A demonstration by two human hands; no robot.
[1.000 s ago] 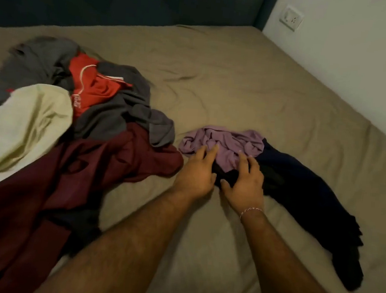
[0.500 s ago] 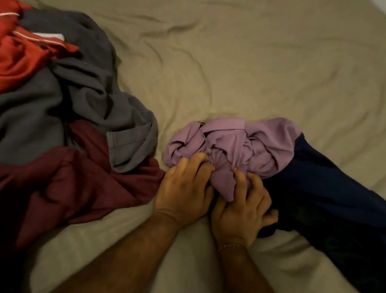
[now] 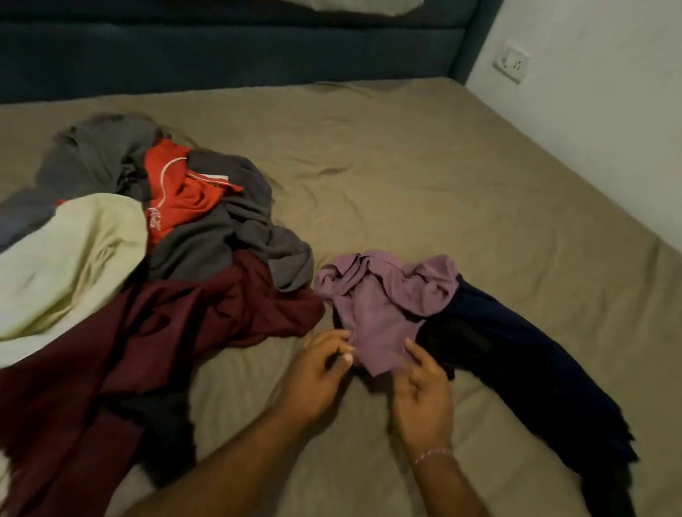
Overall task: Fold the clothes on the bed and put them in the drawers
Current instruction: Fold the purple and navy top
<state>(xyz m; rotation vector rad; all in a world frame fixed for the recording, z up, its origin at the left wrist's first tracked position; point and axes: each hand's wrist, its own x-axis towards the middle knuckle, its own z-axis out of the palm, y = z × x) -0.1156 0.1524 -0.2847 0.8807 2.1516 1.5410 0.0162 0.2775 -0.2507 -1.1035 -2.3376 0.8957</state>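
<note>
A moment ago both hands were pressed down into the bunched purple garment (image 3: 385, 303); now they are drawn back toward the near edge of the bed (image 3: 481, 196) and a lower corner of the cloth comes with them, pulled out of the bundle. The left hand (image 3: 317, 373) pinches the left side of this corner between thumb and fingers, and the right hand (image 3: 423, 385) holds the right side with curled fingers, though its exact grip is partly hidden. The rest of the garment is still crumpled, lying near the middle of the bed, partly over the dark navy garment (image 3: 528, 365) and just beside the maroon garment (image 3: 185, 327) of the big pile (image 3: 134, 240) toward the left edge. I judge that the folding only starts: the piece must first be spread flat, and no drawers are in view.
</note>
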